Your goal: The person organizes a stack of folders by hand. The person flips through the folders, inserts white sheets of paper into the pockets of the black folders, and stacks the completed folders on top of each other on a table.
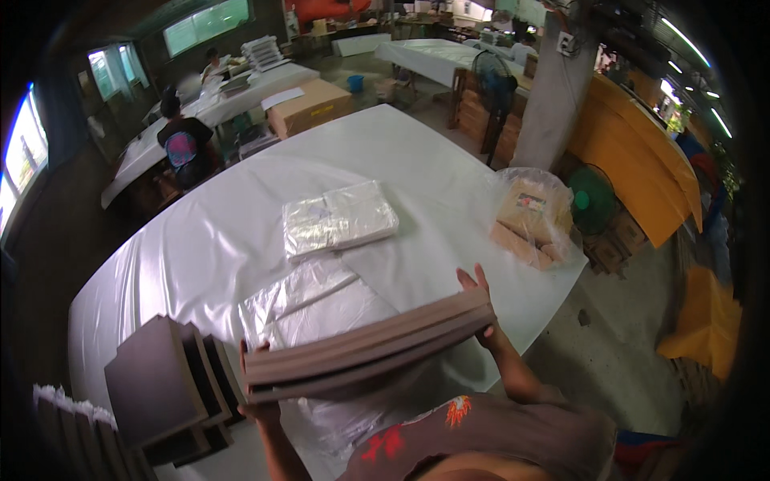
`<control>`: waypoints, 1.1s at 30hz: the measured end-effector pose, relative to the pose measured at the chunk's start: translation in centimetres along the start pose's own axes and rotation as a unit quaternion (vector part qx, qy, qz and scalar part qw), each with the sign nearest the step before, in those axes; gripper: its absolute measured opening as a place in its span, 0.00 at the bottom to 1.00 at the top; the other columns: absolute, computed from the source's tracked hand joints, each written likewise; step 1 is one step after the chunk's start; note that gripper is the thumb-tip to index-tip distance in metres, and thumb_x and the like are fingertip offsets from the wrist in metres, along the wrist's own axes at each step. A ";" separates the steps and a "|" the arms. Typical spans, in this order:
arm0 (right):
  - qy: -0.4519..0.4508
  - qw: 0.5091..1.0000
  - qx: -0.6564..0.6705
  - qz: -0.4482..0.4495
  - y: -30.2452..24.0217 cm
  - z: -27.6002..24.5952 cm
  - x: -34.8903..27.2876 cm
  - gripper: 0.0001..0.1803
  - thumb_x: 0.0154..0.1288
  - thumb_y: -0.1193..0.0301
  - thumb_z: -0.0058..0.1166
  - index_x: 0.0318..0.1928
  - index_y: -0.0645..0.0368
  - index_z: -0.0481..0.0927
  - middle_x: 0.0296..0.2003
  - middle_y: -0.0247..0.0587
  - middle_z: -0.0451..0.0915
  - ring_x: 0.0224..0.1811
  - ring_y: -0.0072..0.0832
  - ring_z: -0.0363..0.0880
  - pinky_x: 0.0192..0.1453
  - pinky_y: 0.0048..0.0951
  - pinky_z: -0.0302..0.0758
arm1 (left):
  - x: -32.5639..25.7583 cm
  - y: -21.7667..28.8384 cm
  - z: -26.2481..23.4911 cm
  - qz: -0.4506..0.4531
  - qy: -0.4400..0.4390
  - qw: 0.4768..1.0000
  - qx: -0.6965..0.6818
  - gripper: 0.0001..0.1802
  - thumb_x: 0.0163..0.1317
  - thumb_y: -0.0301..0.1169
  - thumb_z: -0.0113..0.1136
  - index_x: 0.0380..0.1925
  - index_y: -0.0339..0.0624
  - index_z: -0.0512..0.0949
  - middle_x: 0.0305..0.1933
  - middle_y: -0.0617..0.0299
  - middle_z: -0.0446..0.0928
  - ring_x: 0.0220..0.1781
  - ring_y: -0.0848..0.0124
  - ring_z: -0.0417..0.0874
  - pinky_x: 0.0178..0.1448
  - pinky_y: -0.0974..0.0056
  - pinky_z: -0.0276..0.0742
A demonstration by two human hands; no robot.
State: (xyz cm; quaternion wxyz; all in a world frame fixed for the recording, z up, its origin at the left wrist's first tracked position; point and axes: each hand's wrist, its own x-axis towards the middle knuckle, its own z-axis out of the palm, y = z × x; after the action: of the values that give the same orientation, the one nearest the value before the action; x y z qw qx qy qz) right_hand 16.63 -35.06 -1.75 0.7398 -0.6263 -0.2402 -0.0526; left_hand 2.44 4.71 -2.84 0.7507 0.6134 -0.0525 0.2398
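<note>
A stack of several flat brown slabs is held level in front of my body, its long layered edge facing up. My left hand is closed on the stack's left end. At the other end, my right hand supports it, with some fingers stretched up past the edge. Beneath the stack, loose clear plastic bags lie on the table. Just beyond them sits a neat pile of folded plastic bags. More dark brown slabs stand piled at the left, near my left hand.
A plastic-wrapped carton stands on the table's right corner. Past it are a green fan and a concrete pillar. A large cardboard box is beyond the far edge. At far left, a person stands by another table.
</note>
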 end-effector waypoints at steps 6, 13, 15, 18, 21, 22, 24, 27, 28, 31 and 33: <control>-0.033 0.998 -0.002 0.052 -1.0 0.2 -0.4 0.72 0.33 0.35 0.67 0.70 0.59 0.40 0.63 0.50 0.60 0.67 0.37 0.58 0.70 0.39 0.54 | -1.3 -3.2 -2.4 0.007 0.036 0.998 -0.045 0.58 0.49 0.74 0.36 0.65 0.34 0.54 0.66 0.50 0.59 0.67 0.60 0.60 0.68 0.55 0.53; 0.079 0.996 0.024 -0.032 2.3 -1.4 -0.4 0.49 0.37 0.39 0.68 0.49 0.68 0.69 0.42 0.37 0.71 0.48 0.26 0.70 0.52 0.29 0.68 | -0.5 -1.8 0.7 0.071 0.244 0.967 -0.011 0.34 0.63 0.51 0.42 0.57 0.32 0.66 0.54 0.52 0.70 0.57 0.64 0.70 0.61 0.57 0.65; 0.082 0.994 0.066 -0.023 2.6 -0.8 -0.6 0.50 0.36 0.41 0.69 0.51 0.68 0.68 0.43 0.38 0.71 0.48 0.27 0.71 0.53 0.29 0.68 | -2.1 -1.3 -2.0 0.114 0.246 0.957 0.100 0.33 0.63 0.50 0.43 0.56 0.31 0.67 0.55 0.51 0.69 0.58 0.64 0.70 0.62 0.57 0.65; 0.118 0.990 0.083 0.012 4.2 -2.9 -2.0 0.50 0.34 0.43 0.69 0.51 0.67 0.67 0.42 0.36 0.70 0.47 0.27 0.70 0.52 0.28 0.67 | -1.0 1.6 0.8 0.028 0.254 0.967 -0.023 0.34 0.58 0.54 0.44 0.52 0.34 0.70 0.49 0.57 0.73 0.53 0.66 0.72 0.57 0.61 0.65; 0.080 0.994 0.067 0.027 2.1 -1.6 -2.1 0.49 0.35 0.42 0.69 0.50 0.66 0.67 0.41 0.35 0.69 0.47 0.25 0.69 0.52 0.27 0.66 | -0.9 3.5 2.3 0.034 0.201 0.979 0.015 0.37 0.50 0.55 0.51 0.46 0.29 0.71 0.39 0.58 0.76 0.43 0.71 0.74 0.46 0.69 0.67; 0.077 0.995 0.064 0.026 2.2 -1.4 -2.1 0.48 0.35 0.42 0.69 0.49 0.66 0.67 0.41 0.35 0.69 0.47 0.24 0.68 0.52 0.27 0.66 | -1.3 3.6 2.7 0.036 0.232 0.972 0.003 0.38 0.48 0.56 0.53 0.44 0.29 0.71 0.38 0.57 0.76 0.41 0.71 0.75 0.46 0.69 0.68; 0.078 0.995 0.057 0.014 2.5 -0.3 -2.4 0.49 0.36 0.40 0.68 0.50 0.66 0.67 0.41 0.35 0.69 0.48 0.25 0.68 0.52 0.27 0.66 | -2.4 3.1 1.6 0.038 0.228 0.973 0.006 0.38 0.47 0.56 0.54 0.43 0.30 0.72 0.38 0.57 0.76 0.41 0.71 0.76 0.45 0.69 0.69; 0.011 0.999 -0.036 -0.025 1.7 0.4 -1.9 0.55 0.38 0.34 0.62 0.55 0.67 0.64 0.47 0.40 0.68 0.52 0.31 0.67 0.58 0.32 0.62 | -4.1 3.1 0.0 0.031 0.172 0.982 0.071 0.47 0.49 0.63 0.49 0.55 0.28 0.66 0.49 0.50 0.74 0.53 0.65 0.74 0.57 0.65 0.65; -0.027 0.996 -0.076 -0.040 0.8 -0.5 -1.4 0.60 0.38 0.32 0.60 0.60 0.67 0.60 0.53 0.45 0.67 0.57 0.34 0.66 0.62 0.35 0.60 | -2.9 4.3 1.5 0.046 0.134 0.986 0.084 0.51 0.50 0.66 0.46 0.58 0.28 0.63 0.53 0.48 0.72 0.57 0.63 0.71 0.61 0.63 0.61; -0.059 0.996 -0.023 -0.059 -3.9 1.5 0.1 0.72 0.35 0.25 0.52 0.70 0.62 0.40 0.66 0.54 0.55 0.70 0.42 0.51 0.71 0.41 0.46 | -2.3 6.1 2.4 0.039 0.075 0.994 0.067 0.59 0.50 0.74 0.35 0.69 0.35 0.46 0.71 0.45 0.53 0.73 0.58 0.52 0.72 0.57 0.44; -0.079 0.995 -0.048 -0.037 -4.3 2.3 0.2 0.75 0.34 0.21 0.46 0.71 0.58 0.31 0.69 0.57 0.48 0.73 0.43 0.42 0.73 0.42 0.39 | -2.7 5.7 1.6 0.046 0.065 0.996 0.041 0.55 0.52 0.68 0.39 0.69 0.36 0.45 0.71 0.46 0.51 0.73 0.57 0.51 0.73 0.56 0.44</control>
State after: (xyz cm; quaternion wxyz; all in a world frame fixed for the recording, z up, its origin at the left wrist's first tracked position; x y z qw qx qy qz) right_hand 14.49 -33.70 2.40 0.6854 -0.6537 -0.3182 -0.0416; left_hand -1.96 3.17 1.61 0.7148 0.6240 -0.0219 0.3151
